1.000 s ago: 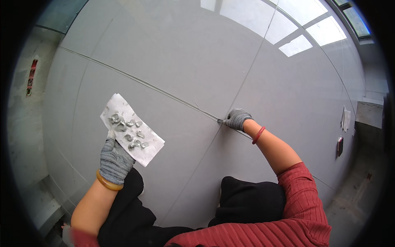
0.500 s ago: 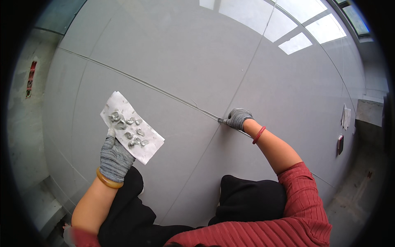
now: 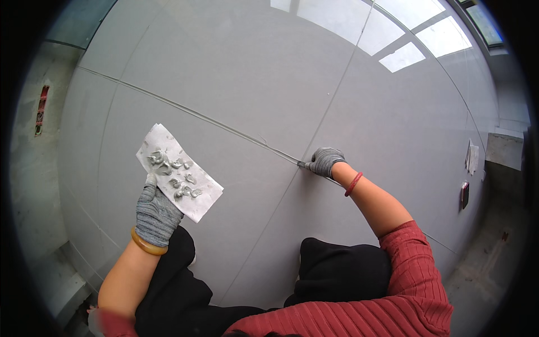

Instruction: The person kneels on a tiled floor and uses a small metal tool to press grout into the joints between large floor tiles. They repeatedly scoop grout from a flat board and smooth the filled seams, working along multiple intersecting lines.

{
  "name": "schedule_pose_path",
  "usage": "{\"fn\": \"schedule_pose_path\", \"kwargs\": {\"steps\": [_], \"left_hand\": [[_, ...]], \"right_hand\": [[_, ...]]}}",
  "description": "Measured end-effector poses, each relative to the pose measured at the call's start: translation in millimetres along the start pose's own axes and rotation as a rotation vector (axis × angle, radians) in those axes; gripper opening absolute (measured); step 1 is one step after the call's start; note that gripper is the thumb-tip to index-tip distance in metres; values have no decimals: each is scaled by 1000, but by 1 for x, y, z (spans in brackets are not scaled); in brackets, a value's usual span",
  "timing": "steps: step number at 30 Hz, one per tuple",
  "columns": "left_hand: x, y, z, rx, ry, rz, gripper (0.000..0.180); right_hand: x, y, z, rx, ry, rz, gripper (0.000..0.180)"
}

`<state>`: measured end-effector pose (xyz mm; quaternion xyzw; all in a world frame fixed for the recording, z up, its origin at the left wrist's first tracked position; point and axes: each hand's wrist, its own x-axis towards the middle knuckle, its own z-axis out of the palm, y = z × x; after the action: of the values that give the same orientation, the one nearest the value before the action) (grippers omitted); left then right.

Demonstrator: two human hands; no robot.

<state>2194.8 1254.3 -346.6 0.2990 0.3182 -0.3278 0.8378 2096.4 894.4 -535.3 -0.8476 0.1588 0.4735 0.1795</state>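
Paper (image 3: 203, 200) w/ grey paste blobs (image 3: 163, 169) is in gloved L hand (image 3: 159, 216), thumb clamped on top, fingers mostly hidden. Gloved R hand (image 3: 325, 162) curled tight round small dark tool (image 3: 302, 164), mostly hidden, at floor-tile joint (image 3: 224, 127) nr crossing.

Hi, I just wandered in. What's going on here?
A person's gloved left hand holds a folded white sheet with grey blobs of paste on it. The gloved right hand, fingers curled, is down at a long joint in the grey tiled floor, near where another joint crosses it. Something dark shows at its fingertips, too small to make out.
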Motion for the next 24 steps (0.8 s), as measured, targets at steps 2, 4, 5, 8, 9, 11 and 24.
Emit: {"fn": "schedule_pose_path", "kwargs": {"steps": [2, 4, 5, 8, 9, 11, 24], "left_hand": [[0, 0, 0, 0, 8, 3, 51], [0, 0, 0, 7, 12, 8, 51], [0, 0, 0, 19, 7, 9, 51], [0, 0, -1, 40, -12, 9, 51], [1, 0, -2, 42, -17, 6, 51], [1, 0, -3, 43, -17, 3, 51], [0, -1, 0, 46, -30, -6, 51]], "right_hand": [[0, 0, 0, -9, -10, 6, 64], [-1, 1, 0, -7, 6, -7, 63], [-2, 1, 0, -6, 3, -3, 62], [-4, 2, -1, -19, -32, 5, 62], [-5, 2, -1, -11, -30, -9, 62], [-6, 2, -2, -9, -33, 5, 61], [-10, 15, 6, 28, -37, -33, 63]]}}
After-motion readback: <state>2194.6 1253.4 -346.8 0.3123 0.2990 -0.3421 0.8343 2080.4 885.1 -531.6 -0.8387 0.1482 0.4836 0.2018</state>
